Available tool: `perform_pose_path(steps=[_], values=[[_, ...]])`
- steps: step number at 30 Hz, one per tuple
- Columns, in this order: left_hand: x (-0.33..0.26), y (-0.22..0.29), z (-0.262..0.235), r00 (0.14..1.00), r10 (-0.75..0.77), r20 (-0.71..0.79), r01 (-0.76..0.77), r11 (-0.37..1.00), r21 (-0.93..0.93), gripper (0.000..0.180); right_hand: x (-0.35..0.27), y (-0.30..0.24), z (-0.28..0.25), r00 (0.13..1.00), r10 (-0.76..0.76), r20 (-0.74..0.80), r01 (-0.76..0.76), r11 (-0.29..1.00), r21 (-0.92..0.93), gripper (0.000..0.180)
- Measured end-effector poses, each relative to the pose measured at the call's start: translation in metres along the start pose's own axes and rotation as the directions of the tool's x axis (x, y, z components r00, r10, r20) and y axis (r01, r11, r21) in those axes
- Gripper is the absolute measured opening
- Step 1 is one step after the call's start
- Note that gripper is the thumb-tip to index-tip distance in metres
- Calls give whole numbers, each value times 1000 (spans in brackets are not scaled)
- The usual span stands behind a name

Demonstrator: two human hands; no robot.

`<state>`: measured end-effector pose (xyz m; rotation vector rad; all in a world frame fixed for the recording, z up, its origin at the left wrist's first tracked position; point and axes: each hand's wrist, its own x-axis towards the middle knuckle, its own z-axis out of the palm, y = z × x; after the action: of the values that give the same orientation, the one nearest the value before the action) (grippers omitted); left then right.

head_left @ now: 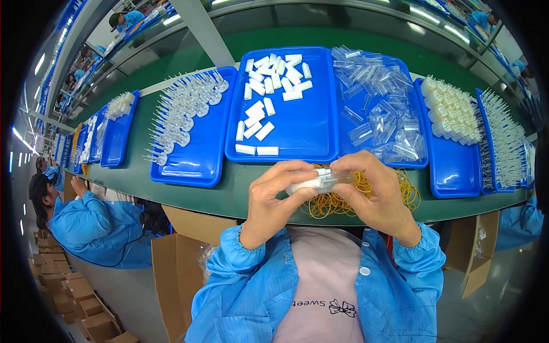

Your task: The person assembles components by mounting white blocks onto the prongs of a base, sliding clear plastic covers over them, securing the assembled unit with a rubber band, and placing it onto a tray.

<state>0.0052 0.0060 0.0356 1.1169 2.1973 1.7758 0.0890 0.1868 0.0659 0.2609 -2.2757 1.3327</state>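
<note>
Head view: holding a small white plastic part with clear sleeve above the near edge of the green worktop, over the heap of yellow rubber bands. Likely light, stiff, a bit slick; clear sleeve probably thin and crushable, so gripping at the ends looks best. Left hand pinching the white end, fingers curled tight. Right hand closing on the clear end, thumb on top. Sitting beyond: blue tray of white blocks, blue tray of clear sleeves.
</note>
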Motion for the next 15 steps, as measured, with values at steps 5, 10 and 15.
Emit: perform_pose_path(steps=[5, 10, 15], values=[[0, -4, -6, 992, -67, 109, 84, 984, -160, 22, 1, -6, -2, 997, -66, 50, 68, 997, -39, 32], [1, -4, -8, 972, -136, 192, 193, 929, -315, 24, -2, -10, 0, 989, -146, 34, 149, 983, -107, 31], [1, 2, -6, 995, 103, 20, -103, 995, 4, 31, -2, -9, -3, 995, 85, -57, -85, 996, 3, 30]])
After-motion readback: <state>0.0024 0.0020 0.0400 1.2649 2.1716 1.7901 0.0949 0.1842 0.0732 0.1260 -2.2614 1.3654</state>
